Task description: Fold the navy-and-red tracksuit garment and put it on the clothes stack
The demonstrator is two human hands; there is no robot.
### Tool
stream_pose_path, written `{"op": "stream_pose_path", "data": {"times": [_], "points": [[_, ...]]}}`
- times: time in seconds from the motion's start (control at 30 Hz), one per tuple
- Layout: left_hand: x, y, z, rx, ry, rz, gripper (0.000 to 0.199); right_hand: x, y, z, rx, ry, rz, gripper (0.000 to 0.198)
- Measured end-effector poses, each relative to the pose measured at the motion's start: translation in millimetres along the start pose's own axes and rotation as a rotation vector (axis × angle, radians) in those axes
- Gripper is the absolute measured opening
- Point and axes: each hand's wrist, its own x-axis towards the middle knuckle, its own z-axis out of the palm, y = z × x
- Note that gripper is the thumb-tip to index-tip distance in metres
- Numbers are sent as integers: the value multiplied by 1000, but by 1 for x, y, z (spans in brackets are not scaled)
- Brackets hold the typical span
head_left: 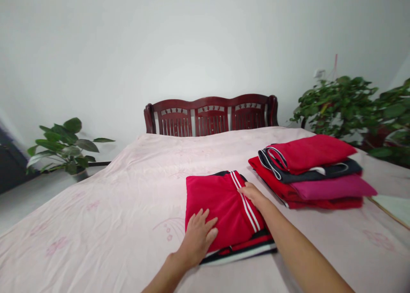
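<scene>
Closest to the camera, the person's left forearm (pixel 169 272) leads up to the left hand (pixel 197 237), which lies palm down with its fingers a little apart on a folded red garment (pixel 216 207), gripping nothing. That garment sits towards the front middle of the bed (pixel 128 190), topping a low pile of dark and red clothes (pixel 237 257). If the left hand pressed and slid, the top layer could ruck up or drift off the rest, whose edges stick out on the near side. Along the garment's right side, by its white stripes (pixel 249 216), rests the right hand (pixel 252 193); whether it pinches the edge cannot be told. A pull there on the top piece alone could skew the stripes or loosen the fold. Further right, near the right forearm (pixel 303 250), stands a taller stack of clothes (pixel 317 152); its layers overlap unevenly, a magenta piece (pixel 336 187) jutting out rightward, so a nudge from the arm could send the upper ones sliding towards the pale flat object (pixel 395 207) beside it.
</scene>
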Motion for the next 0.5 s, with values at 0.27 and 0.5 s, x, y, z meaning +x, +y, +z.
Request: {"op": "stream_pose_path", "data": {"times": [0.27, 0.5], "points": [[20, -30, -36, -541, 344, -572, 63, -48, 31, -13, -196, 12, -26, 86], [43, -15, -37, -774, 224, -540, 39, -74, 19, 7, -478, 40, -123, 71]]}}
